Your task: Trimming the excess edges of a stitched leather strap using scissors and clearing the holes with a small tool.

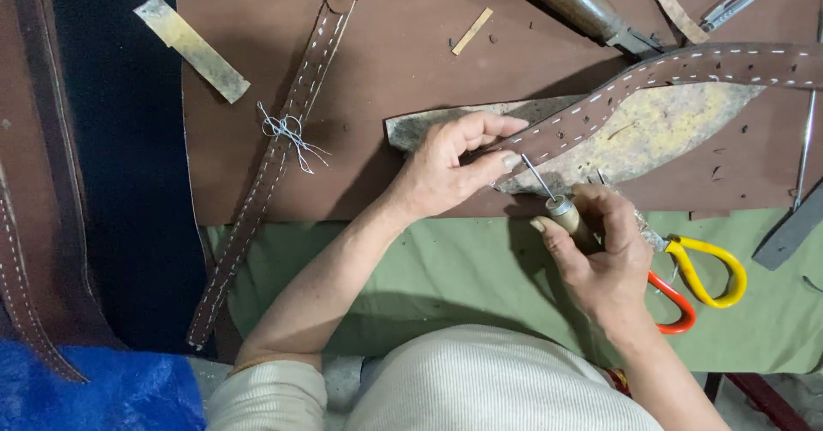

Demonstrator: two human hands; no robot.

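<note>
My left hand (pixel 450 167) pinches the near end of a brown leather strap (pixel 686 66) with white stitching, pressing it onto a worn yellowish leather scrap (pixel 660 131). My right hand (pixel 600 259) grips a wooden-handled awl (pixel 557 201), whose thin metal point touches the strap end right next to my left fingertips. The strap curves away to the upper right across a large brown leather sheet (pixel 403 62).
A second stitched strap (pixel 274 156) with a knot of white thread (pixel 287 131) lies at left. Scissors with yellow and orange handles (pixel 699 281) rest on green cloth (pixel 446 268) beside my right hand. Tools, a rod and scraps lie along the top and right.
</note>
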